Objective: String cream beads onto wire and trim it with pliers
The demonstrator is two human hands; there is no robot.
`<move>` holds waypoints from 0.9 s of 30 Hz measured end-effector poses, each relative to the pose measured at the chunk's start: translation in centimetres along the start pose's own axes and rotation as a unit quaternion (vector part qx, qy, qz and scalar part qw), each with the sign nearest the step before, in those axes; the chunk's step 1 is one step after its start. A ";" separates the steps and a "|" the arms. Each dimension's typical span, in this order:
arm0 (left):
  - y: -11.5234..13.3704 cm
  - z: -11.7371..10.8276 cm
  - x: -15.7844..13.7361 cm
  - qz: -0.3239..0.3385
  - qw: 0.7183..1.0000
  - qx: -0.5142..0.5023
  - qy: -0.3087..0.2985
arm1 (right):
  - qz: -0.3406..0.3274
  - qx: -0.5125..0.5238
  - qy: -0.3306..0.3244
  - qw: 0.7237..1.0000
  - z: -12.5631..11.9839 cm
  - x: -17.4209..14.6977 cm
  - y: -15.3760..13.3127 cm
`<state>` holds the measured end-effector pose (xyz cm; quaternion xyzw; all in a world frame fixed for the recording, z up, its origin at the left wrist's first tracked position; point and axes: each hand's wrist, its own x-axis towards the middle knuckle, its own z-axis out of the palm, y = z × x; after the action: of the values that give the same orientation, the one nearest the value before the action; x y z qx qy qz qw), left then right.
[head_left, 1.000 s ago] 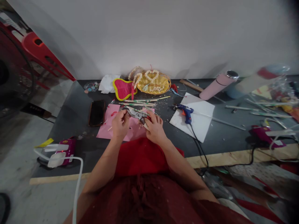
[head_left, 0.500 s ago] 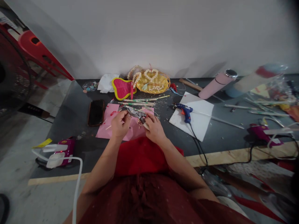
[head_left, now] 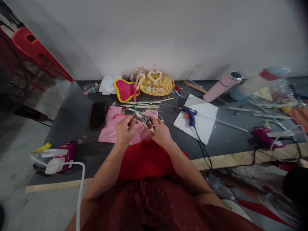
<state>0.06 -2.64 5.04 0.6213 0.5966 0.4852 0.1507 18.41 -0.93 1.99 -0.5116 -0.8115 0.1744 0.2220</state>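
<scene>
My right hand (head_left: 160, 131) is wrapped round the handles of a pair of pruning shears (head_left: 141, 117), whose metal jaws point up and left. Close to the jaws, my left hand (head_left: 126, 127) has its thumb and fingers pinched together; whatever sits between them is too small to make out. Both hands hover over a pink sheet (head_left: 108, 133) with small pale pieces (head_left: 143, 126) on it. Just beyond lie several thin sticks (head_left: 141, 104) with green-printed wrapping.
Behind the hands stand a yellow basket (head_left: 170, 91) with a beaded heart (head_left: 155, 77) and a pink-and-yellow padded shape (head_left: 124, 90). A phone (head_left: 97, 116) lies left. Rightward are a blue glue gun (head_left: 190, 115) on a white board (head_left: 208, 129), a pink flask (head_left: 220, 88) and power strips (head_left: 64, 155).
The view has shifted slightly. My right hand still holds the shears and my left hand stays pinched by the jaws, with hardly any movement between them.
</scene>
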 end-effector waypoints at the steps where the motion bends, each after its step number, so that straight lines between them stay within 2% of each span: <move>1: 0.1 -0.1 0.0 -0.005 1.000 -0.001 -0.002 | -0.002 -0.004 -0.001 1.000 0.0 0.0 0.0; 8: -0.1 -0.3 -0.1 -0.012 0.999 -0.022 -0.023 | -0.004 -0.028 -0.012 1.000 -0.4 0.1 0.1; 16: -0.3 -1.0 0.7 -0.021 0.993 -0.055 -0.098 | -0.032 -0.011 -0.025 0.999 -0.6 0.3 0.7; 27: 0.1 -1.1 0.9 -0.045 0.992 -0.074 -0.087 | 0.003 -0.007 -0.022 1.000 -0.6 -0.1 -0.3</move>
<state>-0.95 -2.26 6.04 0.6209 0.5710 0.4649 0.2689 18.52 -1.09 2.69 -0.5120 -0.8156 0.1806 0.2002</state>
